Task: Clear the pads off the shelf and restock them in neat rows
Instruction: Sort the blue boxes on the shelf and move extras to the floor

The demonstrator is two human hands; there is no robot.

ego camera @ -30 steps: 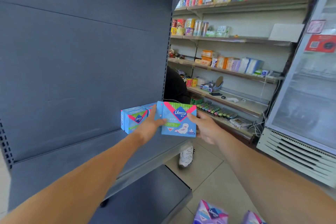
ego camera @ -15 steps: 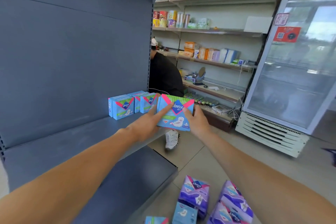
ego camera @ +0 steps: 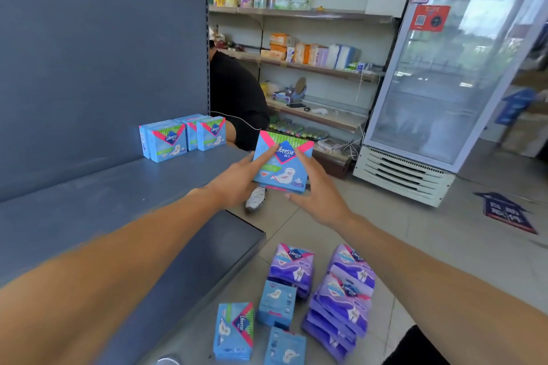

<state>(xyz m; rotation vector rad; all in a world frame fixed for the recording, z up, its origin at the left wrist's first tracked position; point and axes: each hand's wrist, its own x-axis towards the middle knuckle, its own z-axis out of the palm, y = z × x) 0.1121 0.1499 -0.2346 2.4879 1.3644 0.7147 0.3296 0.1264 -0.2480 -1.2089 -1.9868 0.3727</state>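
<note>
Grey shelf [ego camera: 98,201]: blue pad packs [ego camera: 182,137] stand upright in a row at its back right corner. Past its right edge, your left hand [ego camera: 237,184] and right hand [ego camera: 318,197] hold one blue pad pack [ego camera: 281,163] between them, fingers spread against its sides. More packs [ego camera: 296,302] lie on the floor.

A flat dark grey metal shelf [ego camera: 112,201] carried a small cluster of upright light blue pad packs with pink and green corners [ego camera: 184,136], standing close together at its back against the grey rear panel. On the pale tiled floor [ego camera: 430,246] beside a lower shelf lay a leaning stack of purple pad packs [ego camera: 341,302] and several loose blue pad packs [ego camera: 234,330].
</note>
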